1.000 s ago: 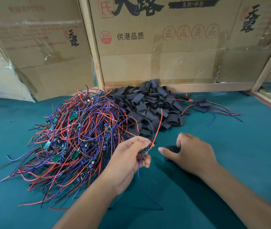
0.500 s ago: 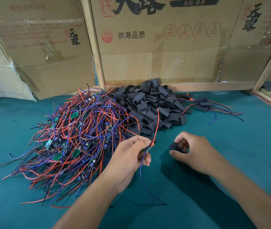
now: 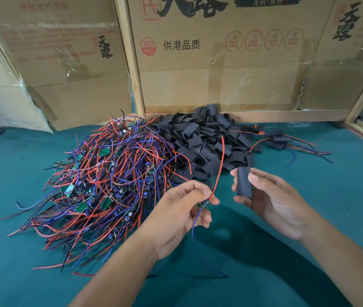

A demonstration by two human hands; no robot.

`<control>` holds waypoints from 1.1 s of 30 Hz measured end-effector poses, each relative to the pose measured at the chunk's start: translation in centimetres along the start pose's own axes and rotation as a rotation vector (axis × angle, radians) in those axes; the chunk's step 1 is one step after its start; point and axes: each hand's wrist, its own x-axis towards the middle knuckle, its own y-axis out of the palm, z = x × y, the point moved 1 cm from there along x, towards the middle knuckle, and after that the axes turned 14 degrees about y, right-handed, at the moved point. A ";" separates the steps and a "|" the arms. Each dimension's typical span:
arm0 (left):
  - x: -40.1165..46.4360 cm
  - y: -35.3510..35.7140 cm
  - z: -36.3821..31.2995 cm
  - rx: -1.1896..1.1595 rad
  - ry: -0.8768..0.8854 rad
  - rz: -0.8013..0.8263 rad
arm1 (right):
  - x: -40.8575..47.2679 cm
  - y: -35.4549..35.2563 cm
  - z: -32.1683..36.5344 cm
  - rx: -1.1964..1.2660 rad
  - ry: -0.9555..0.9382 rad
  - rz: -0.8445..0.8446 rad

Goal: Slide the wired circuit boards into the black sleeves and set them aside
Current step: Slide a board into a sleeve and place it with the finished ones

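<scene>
Holding a small circuit board (image 3: 203, 204) pinched in the left hand (image 3: 182, 214), the person gripped one black sleeve (image 3: 244, 181) in the right hand (image 3: 271, 196), not yet joined. Only a few sleeved boards (image 3: 276, 140), seemingly finished, lay aside; the big pile of wired boards (image 3: 100, 180) remained.

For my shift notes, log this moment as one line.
left hand: pinches wired circuit board | right hand: holds black sleeve upright | board: not yet in sleeve | step: insertion pending

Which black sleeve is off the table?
The sleeve pinched upright in the right hand; all others lie in the heap or beside it.
</scene>
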 end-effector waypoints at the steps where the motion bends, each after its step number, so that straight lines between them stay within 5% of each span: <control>1: 0.0 0.0 0.0 -0.003 -0.006 0.012 | 0.0 0.1 0.0 -0.006 0.010 -0.005; 5: -0.1 0.2 -0.1 0.018 0.010 0.014 | -0.2 0.2 -0.2 -0.090 0.040 -0.009; 14: -0.1 0.2 0.0 0.088 0.145 -0.027 | -1.2 1.7 -1.0 -0.158 -0.003 0.288; 33: 0.1 -0.2 0.5 0.319 0.214 0.008 | -0.9 1.1 1.2 0.076 -0.053 0.074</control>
